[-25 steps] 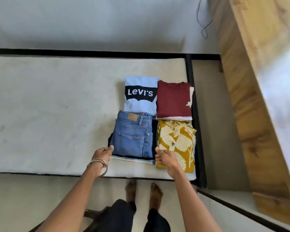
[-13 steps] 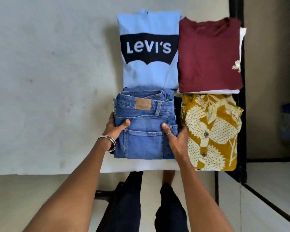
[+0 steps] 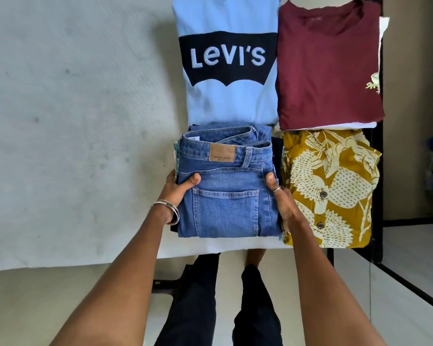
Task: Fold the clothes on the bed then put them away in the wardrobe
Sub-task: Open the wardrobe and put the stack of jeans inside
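The folded jeans (image 3: 229, 186) top a stack on the bed (image 3: 73, 121), directly in front of the Levi's shirt (image 3: 229, 68) and just beside the yellow patterned shirt (image 3: 328, 188). The left hand (image 3: 176, 193) grips the stack's left edge, thumb curled over the denim; the right hand (image 3: 280, 198) grips the right edge likewise, fingers hidden underneath. Denim judged heavy, fairly stiff, non-slippery; the thinner garments below are probably softer and may slide. Recommended hold: both side edges, fingers beneath the lowest layer, thumbs pressing down, stack kept level during transfer to the wardrobe
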The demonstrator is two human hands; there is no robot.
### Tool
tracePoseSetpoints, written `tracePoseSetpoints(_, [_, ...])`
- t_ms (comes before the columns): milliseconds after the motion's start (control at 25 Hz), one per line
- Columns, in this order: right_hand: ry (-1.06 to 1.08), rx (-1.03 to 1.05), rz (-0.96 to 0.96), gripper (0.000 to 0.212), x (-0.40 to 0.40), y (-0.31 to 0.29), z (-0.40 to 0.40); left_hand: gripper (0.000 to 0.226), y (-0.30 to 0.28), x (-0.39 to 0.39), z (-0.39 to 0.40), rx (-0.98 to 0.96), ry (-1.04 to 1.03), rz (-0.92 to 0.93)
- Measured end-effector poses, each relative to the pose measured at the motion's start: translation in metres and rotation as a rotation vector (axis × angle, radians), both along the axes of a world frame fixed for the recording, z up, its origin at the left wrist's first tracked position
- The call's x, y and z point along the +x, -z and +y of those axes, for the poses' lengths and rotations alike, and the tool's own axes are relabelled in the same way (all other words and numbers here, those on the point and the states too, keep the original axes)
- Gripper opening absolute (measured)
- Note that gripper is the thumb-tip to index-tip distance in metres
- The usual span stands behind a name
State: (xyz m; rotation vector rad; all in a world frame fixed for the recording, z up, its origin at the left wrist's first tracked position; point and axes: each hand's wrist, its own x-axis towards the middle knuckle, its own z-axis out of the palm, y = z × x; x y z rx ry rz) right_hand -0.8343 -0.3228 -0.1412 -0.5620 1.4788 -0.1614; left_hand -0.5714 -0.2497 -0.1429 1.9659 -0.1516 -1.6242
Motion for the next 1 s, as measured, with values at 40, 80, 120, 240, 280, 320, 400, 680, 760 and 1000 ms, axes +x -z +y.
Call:
tracePoseSetpoints(40, [0.018, 0.048, -0.035, 0.104, 0.001, 0.002, 0.003, 0.090, -0.003, 0.005, -0.004, 0.022, 0.032, 0.012])
tracePoseSetpoints(80, [0.040, 0.091, -0.088, 0.097, 0.003, 0.002, 0.009, 0.086, -0.005, 0.012, -0.006, 0.053, 0.053, 0.031])
tracePoseSetpoints(120, [0.065, 0.123, -0.145, 0.091, 0.006, 0.003, 0.018, 0.086, -0.007, 0.018, -0.006, 0.081, 0.066, 0.055])
tracePoseSetpoints(240, [0.132, 0.148, -0.200, 0.083, 0.017, 0.003, 0.051, 0.094, -0.012, 0.031, 0.007, 0.085, 0.086, 0.085])
tracePoseSetpoints(280, [0.166, 0.144, -0.190, 0.082, 0.018, 0.005, 0.063, 0.096, -0.012, 0.032, 0.014, 0.075, 0.085, 0.111])
tracePoseSetpoints(320, [0.191, 0.135, -0.184, 0.083, 0.019, 0.004, 0.071, 0.099, -0.013, 0.033, 0.022, 0.077, 0.092, 0.149])
tracePoseSetpoints(400, [0.198, 0.144, -0.199, 0.081, 0.016, 0.002, 0.076, 0.102, -0.016, 0.030, 0.030, 0.098, 0.136, 0.232])
tracePoseSetpoints(680, [0.127, 0.084, -0.219, 0.066, 0.008, -0.048, 0.049, 0.066, -0.061, 0.012, 0.022, 0.099, 0.044, 0.224])
tracePoseSetpoints(760, [0.130, 0.019, -0.225, 0.068, -0.001, -0.075, 0.054, 0.070, -0.087, 0.004, 0.024, 0.070, 0.041, 0.229])
tracePoseSetpoints(1000, [0.351, -0.188, -0.328, 0.050, -0.068, -0.174, 0.100, 0.079, -0.181, -0.055, 0.030, -0.085, 0.176, 0.196])
